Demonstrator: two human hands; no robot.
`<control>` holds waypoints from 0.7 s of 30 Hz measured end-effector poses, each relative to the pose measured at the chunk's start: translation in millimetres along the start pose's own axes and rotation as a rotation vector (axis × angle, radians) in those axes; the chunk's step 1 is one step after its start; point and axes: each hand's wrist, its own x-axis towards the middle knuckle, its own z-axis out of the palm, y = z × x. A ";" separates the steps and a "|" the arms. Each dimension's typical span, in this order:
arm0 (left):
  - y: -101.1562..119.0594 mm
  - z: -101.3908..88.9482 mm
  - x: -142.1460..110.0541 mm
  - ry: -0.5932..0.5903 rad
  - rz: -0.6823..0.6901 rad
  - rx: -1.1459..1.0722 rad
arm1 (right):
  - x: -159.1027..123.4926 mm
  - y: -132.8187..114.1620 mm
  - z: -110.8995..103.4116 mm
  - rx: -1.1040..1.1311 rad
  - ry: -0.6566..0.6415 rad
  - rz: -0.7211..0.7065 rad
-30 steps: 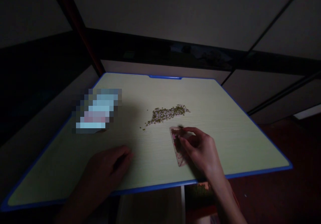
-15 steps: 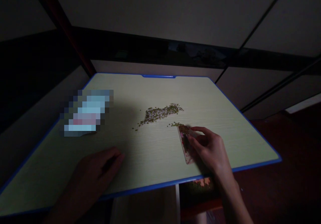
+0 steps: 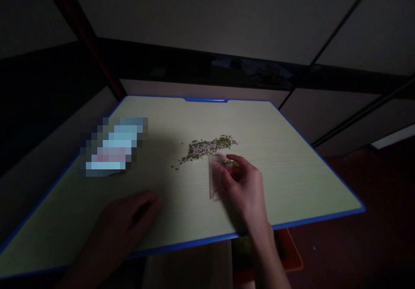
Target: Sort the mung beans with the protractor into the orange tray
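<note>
A pale green table [image 3: 292,168] with a blue rim holds a scattered heap of small green beans [image 3: 207,146] near its middle. My right hand [image 3: 241,185] grips a thin translucent card [image 3: 215,179], held on edge on the tabletop just in front of the heap. A few beans lie beside its far end. My left hand [image 3: 129,222] rests on the table near the front edge, fingers loosely stretched, holding nothing.
A blurred-out flat object [image 3: 113,146] lies on the table's left side. Below the front edge, under my right forearm, an orange container [image 3: 288,258] shows. Dark walls and a dark red post [image 3: 84,34] stand behind the table.
My right hand has slid the card leftward and closer to the heap, sweeping the few stray beans with it. The left hand has stayed put.
</note>
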 end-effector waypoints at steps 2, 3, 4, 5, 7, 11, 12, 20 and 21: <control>-1.8 0.6 -0.5 0.001 0.018 0.010 | 1.2 -0.6 6.3 -0.041 0.018 -0.003; -2.7 1.0 -0.4 -0.002 0.022 0.016 | 1.5 -0.5 7.6 -0.055 0.026 0.000; -3.7 1.4 0.0 -0.004 0.027 0.025 | 1.8 -0.1 7.8 -0.066 0.030 0.003; -4.9 2.0 0.9 0.003 0.032 0.032 | 1.9 0.4 7.1 -0.074 0.031 0.007; -7.5 3.5 3.5 0.026 0.045 0.041 | 1.6 2.0 3.8 -0.095 0.038 0.014; -9.8 6.6 8.1 0.088 0.058 0.059 | -0.4 6.0 -5.5 -0.124 0.075 0.054; -9.3 7.1 8.3 0.097 0.058 0.063 | -1.1 7.1 -8.0 -0.113 0.079 0.070; -3.3 8.3 3.9 0.113 0.063 0.043 | -5.0 15.5 -28.7 -0.058 0.098 0.109; -3.1 7.2 3.5 0.104 0.067 0.036 | -5.4 16.7 -31.7 -0.035 0.093 0.110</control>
